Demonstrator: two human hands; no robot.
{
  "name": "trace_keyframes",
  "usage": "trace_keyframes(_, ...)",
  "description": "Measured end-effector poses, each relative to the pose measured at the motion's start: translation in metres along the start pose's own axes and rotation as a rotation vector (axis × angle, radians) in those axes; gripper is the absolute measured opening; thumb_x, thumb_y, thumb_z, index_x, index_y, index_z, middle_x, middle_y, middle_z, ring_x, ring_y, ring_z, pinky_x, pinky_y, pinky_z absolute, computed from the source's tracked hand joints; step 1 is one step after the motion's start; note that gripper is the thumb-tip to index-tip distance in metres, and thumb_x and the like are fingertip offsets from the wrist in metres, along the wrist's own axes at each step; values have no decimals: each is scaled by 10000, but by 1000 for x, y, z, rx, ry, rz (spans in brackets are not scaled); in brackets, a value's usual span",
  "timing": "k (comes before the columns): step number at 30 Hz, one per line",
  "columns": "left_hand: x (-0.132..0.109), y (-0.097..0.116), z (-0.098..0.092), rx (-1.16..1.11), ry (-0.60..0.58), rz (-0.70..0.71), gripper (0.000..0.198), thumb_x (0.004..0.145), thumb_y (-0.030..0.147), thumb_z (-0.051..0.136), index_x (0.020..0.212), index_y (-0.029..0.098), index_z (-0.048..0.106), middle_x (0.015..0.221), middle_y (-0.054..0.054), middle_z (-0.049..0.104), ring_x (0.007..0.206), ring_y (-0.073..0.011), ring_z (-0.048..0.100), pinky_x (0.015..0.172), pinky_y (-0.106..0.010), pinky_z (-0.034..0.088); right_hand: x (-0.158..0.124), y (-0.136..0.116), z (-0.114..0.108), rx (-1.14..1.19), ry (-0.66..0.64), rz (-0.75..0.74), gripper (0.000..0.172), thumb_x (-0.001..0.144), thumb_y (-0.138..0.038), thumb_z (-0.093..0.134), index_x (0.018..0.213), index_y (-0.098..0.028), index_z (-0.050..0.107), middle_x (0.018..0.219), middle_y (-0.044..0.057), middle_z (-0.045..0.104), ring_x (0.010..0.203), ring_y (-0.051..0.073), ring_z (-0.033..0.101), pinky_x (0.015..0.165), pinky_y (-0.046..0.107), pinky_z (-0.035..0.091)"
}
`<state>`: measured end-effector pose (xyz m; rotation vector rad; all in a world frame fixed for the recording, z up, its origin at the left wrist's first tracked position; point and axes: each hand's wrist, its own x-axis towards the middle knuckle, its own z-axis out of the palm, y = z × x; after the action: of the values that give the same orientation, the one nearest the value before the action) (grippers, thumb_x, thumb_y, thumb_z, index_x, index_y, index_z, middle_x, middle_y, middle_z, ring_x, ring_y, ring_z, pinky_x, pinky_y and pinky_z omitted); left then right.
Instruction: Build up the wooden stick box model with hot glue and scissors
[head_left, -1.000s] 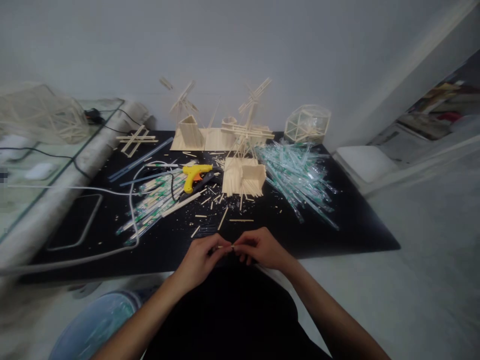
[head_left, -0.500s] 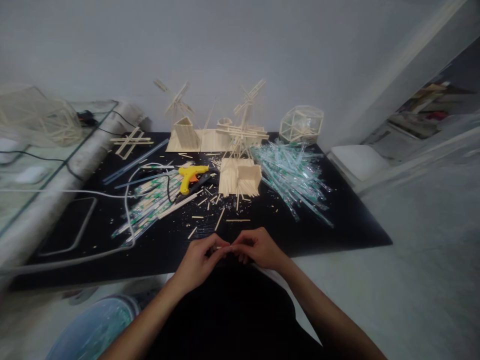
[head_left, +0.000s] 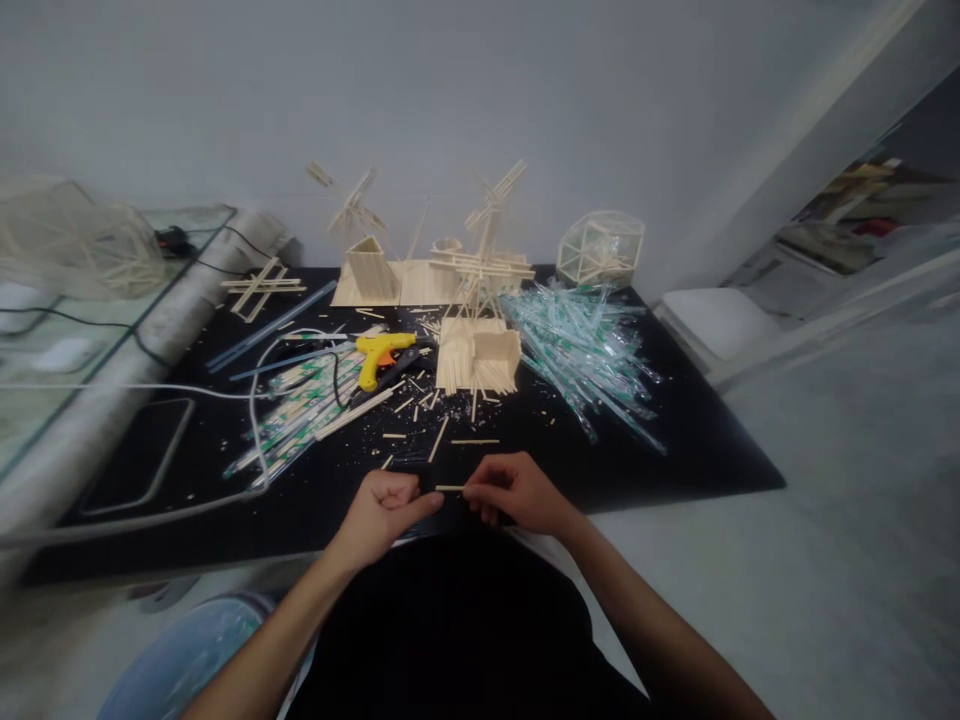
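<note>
Between the thumb and fingers of my right hand (head_left: 525, 495) is a short thin wooden stick (head_left: 450, 488), held level above the front of the black table. Its bare left end points toward my left hand (head_left: 382, 515). The left fingers are curled in, with the thumb stretched out close to the stick's end; whether the thumb touches it, and what the curled fingers hold, I cannot make out. Beyond the hands stands a small wooden stick model (head_left: 480, 355) with crossed blades. Loose sticks (head_left: 475, 441) and scraps lie just in front of it.
A yellow glue gun (head_left: 375, 355) rests by bundled sticks in plastic wrappers (head_left: 307, 400) at left. More clear wrappers (head_left: 592, 350) pile up at right. Stick models (head_left: 367, 272) and a faceted frame (head_left: 602, 247) stand at the back. A white cable (head_left: 259, 430) crosses the left side.
My hands have drawn slightly apart; the left has moved left and its fingers have curled. The stick, mostly hidden between both hands before, now shows in the right hand's pinch.
</note>
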<state>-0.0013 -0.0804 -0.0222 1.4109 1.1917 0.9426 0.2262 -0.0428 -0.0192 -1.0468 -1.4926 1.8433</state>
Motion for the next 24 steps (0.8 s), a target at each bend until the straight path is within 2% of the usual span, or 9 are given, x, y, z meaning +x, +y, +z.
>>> trace_keyframes(3,1,-3,-6,-80,-114,-34,622,753,268,681,527,201,105,507,85,118,479,-46,84,465,-230,84,0,-1,1,-8,11,0,354,776,-472,821,775,-137,709,639,12,688,501,97,606,488,212,478)
trace_keyframes(10,3,-8,-9,-124,-158,-22,546,682,219,620,525,214,97,500,85,104,470,-47,101,473,-243,87,2,1,3,-17,28,-11,343,785,-455,816,769,-134,697,636,5,678,496,90,600,482,202,482)
trace_keyframes(14,2,-4,-9,-102,-126,-21,549,742,248,643,534,219,135,514,86,134,488,-59,120,474,-248,113,2,3,3,-26,39,-31,327,789,-443,815,776,-136,702,644,5,679,493,92,599,473,203,484)
trace_keyframes(17,2,3,-5,-56,-68,-7,459,836,332,655,585,208,291,568,74,261,531,-81,231,498,-237,186,2,4,4,-49,36,-37,331,787,-452,817,785,-138,711,645,6,680,498,98,603,480,208,489)
trace_keyframes(20,2,6,3,73,-13,12,333,918,406,614,723,199,440,642,66,343,578,-98,312,528,-230,243,1,4,4,-82,38,-54,322,795,-447,814,776,-141,714,638,4,676,503,102,607,491,211,491)
trace_keyframes(24,2,2,11,192,38,35,362,960,433,581,727,199,432,651,66,353,596,-102,337,552,-230,271,1,6,6,-119,57,-79,298,816,-429,799,772,-146,716,629,0,673,494,104,604,490,212,485)
